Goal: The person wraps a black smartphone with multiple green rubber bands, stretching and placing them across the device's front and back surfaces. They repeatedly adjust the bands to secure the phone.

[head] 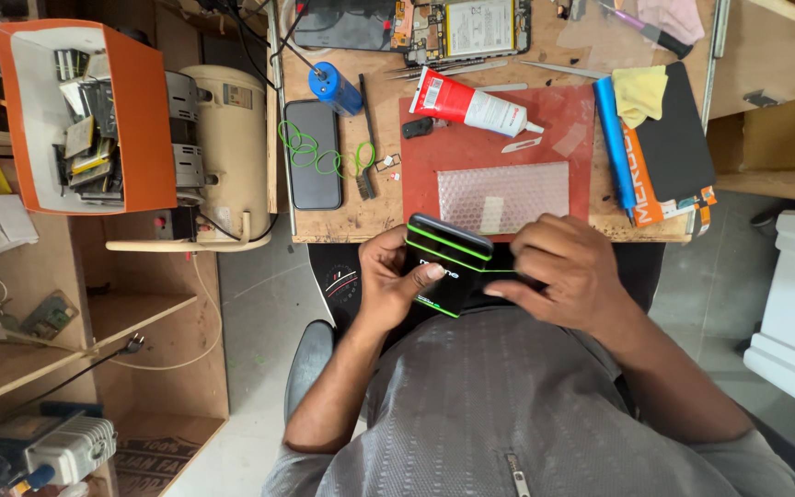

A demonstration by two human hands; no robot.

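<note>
Green rubber bands (448,241) already bind the black phone (443,267) gripped in the left hand (388,276) at the bench's near edge, while the right hand (558,271) pinches and stretches another band, which next needs looping over the phone's end.

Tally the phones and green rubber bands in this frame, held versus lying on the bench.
Phone held in both hands: 1
Black phone lying on bench: 1
Opened phone at the far edge: 1
Green bands stretched on the held phone: 2, a third uncertain
Loose green bands on bench: a tangle, number unclear
Total phones: 3
</note>
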